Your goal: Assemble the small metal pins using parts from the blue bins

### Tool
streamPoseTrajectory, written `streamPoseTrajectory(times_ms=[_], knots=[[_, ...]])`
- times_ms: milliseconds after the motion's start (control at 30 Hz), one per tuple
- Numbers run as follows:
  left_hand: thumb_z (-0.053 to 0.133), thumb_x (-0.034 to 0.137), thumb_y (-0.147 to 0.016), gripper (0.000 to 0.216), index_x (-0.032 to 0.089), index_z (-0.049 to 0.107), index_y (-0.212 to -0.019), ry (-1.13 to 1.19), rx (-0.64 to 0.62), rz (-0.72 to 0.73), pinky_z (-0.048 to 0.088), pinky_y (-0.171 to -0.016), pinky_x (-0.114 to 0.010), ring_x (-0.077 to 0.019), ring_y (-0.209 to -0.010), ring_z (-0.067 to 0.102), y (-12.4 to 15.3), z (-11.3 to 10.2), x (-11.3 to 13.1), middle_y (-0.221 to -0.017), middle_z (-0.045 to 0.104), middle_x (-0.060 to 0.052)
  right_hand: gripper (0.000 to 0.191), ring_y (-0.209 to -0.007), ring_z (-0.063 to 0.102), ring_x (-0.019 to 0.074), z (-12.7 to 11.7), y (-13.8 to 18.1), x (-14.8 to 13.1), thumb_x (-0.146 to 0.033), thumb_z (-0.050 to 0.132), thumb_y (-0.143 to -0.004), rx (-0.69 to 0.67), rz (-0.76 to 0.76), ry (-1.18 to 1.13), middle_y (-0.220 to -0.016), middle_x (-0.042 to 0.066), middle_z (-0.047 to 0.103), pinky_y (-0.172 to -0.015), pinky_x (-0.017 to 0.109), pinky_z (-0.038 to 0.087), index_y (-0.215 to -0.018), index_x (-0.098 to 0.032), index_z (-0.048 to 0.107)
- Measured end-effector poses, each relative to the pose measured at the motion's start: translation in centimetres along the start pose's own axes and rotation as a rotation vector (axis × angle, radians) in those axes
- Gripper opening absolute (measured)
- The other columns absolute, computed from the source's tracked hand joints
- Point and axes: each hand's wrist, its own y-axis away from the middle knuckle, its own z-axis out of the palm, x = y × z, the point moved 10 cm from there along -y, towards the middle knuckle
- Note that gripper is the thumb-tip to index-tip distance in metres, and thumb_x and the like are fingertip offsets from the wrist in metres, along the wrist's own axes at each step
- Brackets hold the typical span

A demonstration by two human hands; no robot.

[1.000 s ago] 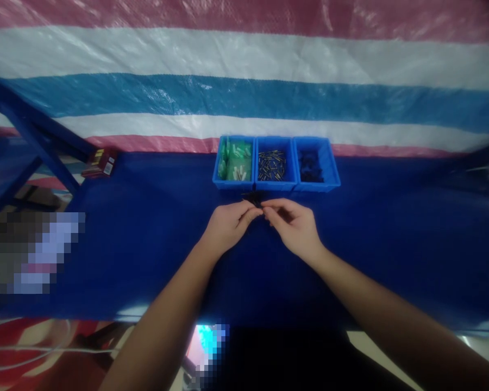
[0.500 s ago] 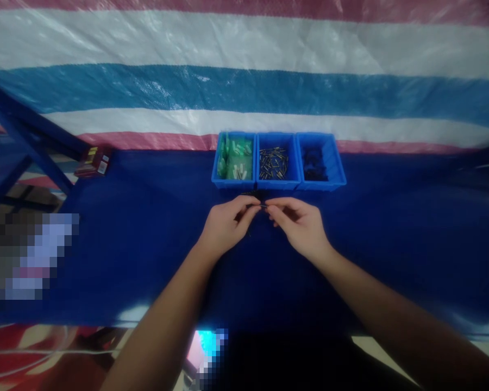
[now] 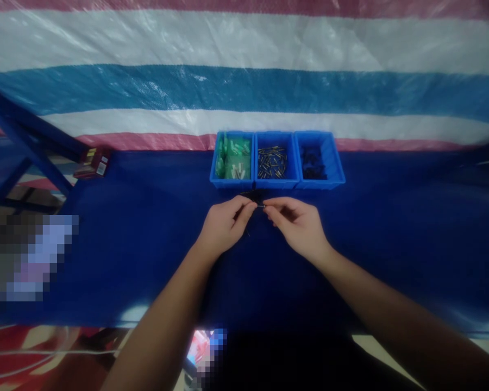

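Note:
Over the blue table (image 3: pixel 155 250), my left hand (image 3: pixel 224 222) and my right hand (image 3: pixel 299 222) meet fingertip to fingertip. Between them runs a thin metal pin (image 3: pixel 261 206), pinched by the thumb and forefinger of each hand. Its exact kind is too small to tell. A fine dark strand shows below my left hand. Just beyond the fingers lies a small dark bundle (image 3: pixel 250 194), partly hidden by my left hand.
Three joined blue bins stand behind my hands: the left bin (image 3: pixel 230 184) with green bags and clear pieces, the middle bin (image 3: pixel 275 183) with brass-and-dark pins, the right bin (image 3: pixel 337 171) with black parts. A dark red box (image 3: pixel 93 163) sits far left by a blue frame (image 3: pixel 28 130).
My fingertips are slightly farther apart, and more of the metal pin shows between them. Otherwise the hands stay in place. The view has shifted very slightly.

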Motion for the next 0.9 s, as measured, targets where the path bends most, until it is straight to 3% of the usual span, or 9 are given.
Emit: streamPoseTrajectory(times_ms=[333, 467, 733, 900], knots=[[0.064, 0.03, -0.095, 0.013, 0.021, 0.069, -0.101, 0.054, 0.022, -0.045, 0.046, -0.059, -0.017, -0.0066, -0.053, 0.058, 0.1, -0.1, -0.5, -0.064, 0.065, 0.006, 0.015, -0.06, 0.064, 0.0114, -0.4, -0.1, -0.3, -0.027, 0.075, -0.084, 0.033, -0.003, -0.033, -0.073, 0.002, 0.073, -0.058, 0.026, 0.053, -0.095, -0.017, 0.078], [0.061, 0.031, -0.097, 0.013, 0.02, 0.069, -0.099, 0.033, -0.022, -0.077, 0.046, -0.058, -0.018, -0.0077, -0.056, 0.061, 0.0, 0.5, -0.9, -0.07, 0.069, 0.004, 0.015, -0.06, 0.064, 0.0116, -0.5, -0.2, -0.2, -0.027, 0.074, -0.084, 0.036, 0.008, -0.026, -0.072, 0.002, 0.073, -0.058, 0.026, 0.054, -0.094, -0.017, 0.078], [0.056, 0.034, -0.101, 0.023, 0.019, 0.069, -0.092, -0.02, -0.046, -0.056, 0.045, -0.061, -0.019, -0.0093, -0.063, 0.064, -0.1, 0.5, -0.8, -0.075, 0.071, 0.002, 0.019, -0.073, 0.069, 0.0162, 0.1, 0.2, 0.2, -0.03, 0.076, -0.083, 0.013, -0.014, 0.026, -0.084, 0.005, 0.076, -0.067, 0.031, 0.056, -0.098, -0.018, 0.078], [0.059, 0.036, -0.099, 0.018, 0.021, 0.069, -0.103, 0.057, -0.065, -0.065, 0.045, -0.06, -0.019, -0.0083, -0.059, 0.062, 0.2, 0.8, -0.7, -0.073, 0.069, 0.004, 0.019, -0.066, 0.066, 0.014, -0.1, 0.0, 0.3, -0.031, 0.075, -0.083, 0.014, 0.007, -0.004, -0.079, 0.004, 0.075, -0.064, 0.03, 0.055, -0.097, -0.018, 0.078]])
